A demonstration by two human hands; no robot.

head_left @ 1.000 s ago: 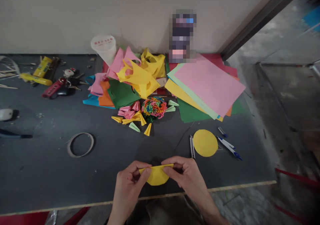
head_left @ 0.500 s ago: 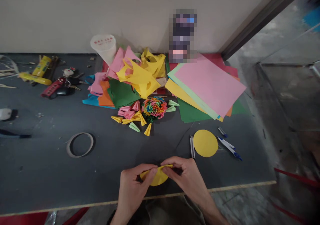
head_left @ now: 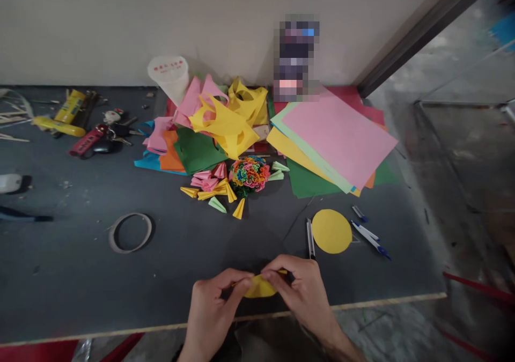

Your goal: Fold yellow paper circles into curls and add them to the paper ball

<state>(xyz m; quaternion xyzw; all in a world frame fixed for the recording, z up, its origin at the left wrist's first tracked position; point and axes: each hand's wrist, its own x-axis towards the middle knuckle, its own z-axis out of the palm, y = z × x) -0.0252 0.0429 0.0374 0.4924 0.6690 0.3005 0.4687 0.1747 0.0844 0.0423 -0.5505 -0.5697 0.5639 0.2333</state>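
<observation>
the left hand (head_left: 212, 304) and right hand (head_left: 304, 288), thumbs pressed to fingertips, pinch the folded yellow paper (head_left: 259, 288) from both sides (presumably for steadiness) near the dark table's (head_left: 88, 281) front edge.

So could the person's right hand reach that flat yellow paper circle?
Probably yes: nothing covers the flat yellow paper circle, just beyond the right hand, though that hand pinches folded yellow paper.

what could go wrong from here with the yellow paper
The folded yellow paper, pinched by the left hand and right hand, might crease crookedly if they pull unevenly. The slim silver-and-black cutter lies just beyond the right hand, beside the flat round yellow paper; a careless sweep might shift both.
</observation>
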